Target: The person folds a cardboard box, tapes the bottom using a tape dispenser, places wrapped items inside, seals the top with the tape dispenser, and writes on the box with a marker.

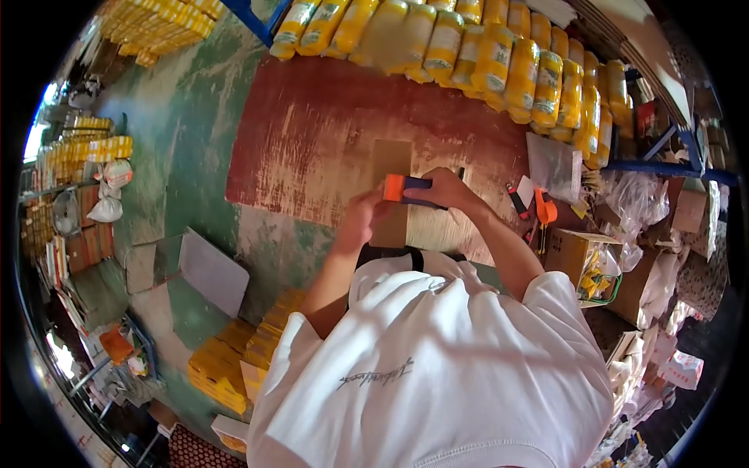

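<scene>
Handheld item (404, 189): orange at one end, dark blue at the other; raised between both hands, above a worn red tabletop (312, 117).
Right hand (449, 189): fingers closed around the dark blue end.
Left hand (361, 218): fingers at the orange end; cannot tell whether gripping or merely touching.
Brown strip (392, 160): lengthwise on the tabletop, beneath the item, toward the white shirt (437, 366).
Right side of tabletop: orange-handled tool (545, 209), clear plastic sheet (552, 165); open carton (566, 261) just beside.
Far edge: yellow-wrapped bundles (493, 58), upright in rows.
Left floor: green, worn; pale panel (214, 269), yellow packs (222, 366) stacked nearer the body.
</scene>
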{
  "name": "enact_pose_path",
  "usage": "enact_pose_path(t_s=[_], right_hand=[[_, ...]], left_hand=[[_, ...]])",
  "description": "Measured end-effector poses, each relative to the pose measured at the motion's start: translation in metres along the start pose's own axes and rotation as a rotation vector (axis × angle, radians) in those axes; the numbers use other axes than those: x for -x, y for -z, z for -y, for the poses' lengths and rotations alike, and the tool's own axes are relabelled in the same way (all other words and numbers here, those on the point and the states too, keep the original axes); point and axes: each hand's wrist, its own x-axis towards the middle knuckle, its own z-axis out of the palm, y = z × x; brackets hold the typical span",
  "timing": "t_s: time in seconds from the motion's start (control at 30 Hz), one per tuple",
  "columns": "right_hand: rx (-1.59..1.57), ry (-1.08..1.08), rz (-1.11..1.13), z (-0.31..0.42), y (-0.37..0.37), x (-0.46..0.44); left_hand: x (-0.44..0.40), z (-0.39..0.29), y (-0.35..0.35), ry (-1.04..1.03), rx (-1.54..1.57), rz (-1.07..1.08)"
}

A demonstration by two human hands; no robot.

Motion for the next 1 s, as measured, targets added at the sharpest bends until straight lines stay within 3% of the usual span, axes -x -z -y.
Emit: enact_pose_path(t_s=[0.07, 0.17, 0.27, 0.3, 0.4, 0.67, 0.83, 1.0], right_hand=[[0.06, -0.038, 0.028, -0.002, -0.002, -0.008], [0.143, -0.066, 0.017, -0.011, 0.0, -0.008], [-0.287, -0.216, 0.112, -0.028, 0.025, 0.004], [-0.351, -0.202, 0.149, -0.032, 0.029, 0.003], [-0.014, -0.179, 0.029, -0.05, 0.027, -0.004], [-0.1, -0.196, 0.016, -0.073, 0.017, -0.004], [-0.157, -0.17, 0.018, -0.053, 0.024, 0.01], [0.055, -0.134, 0.022, -0.079, 0.012, -0.002]], left_hand=[[-0.023, 0.02, 0.015, -0.064, -0.169, -0.07], [-0.063, 0.046, 0.054, -0.577, -0.554, -0.293], [-0.032, -0.026, 0.051, -0.467, -0.574, -0.374], [-0.037, -0.02, 0.053, -0.444, -0.577, -0.374], [-0.058, -0.005, 0.058, -0.399, -0.569, -0.35], [-0.064, 0.015, 0.063, -0.453, -0.397, -0.32], [-0.032, 0.005, 0.052, -0.408, -0.34, -0.419], [-0.044, 0.033, 0.064, -0.423, -0.442, -0.424]])
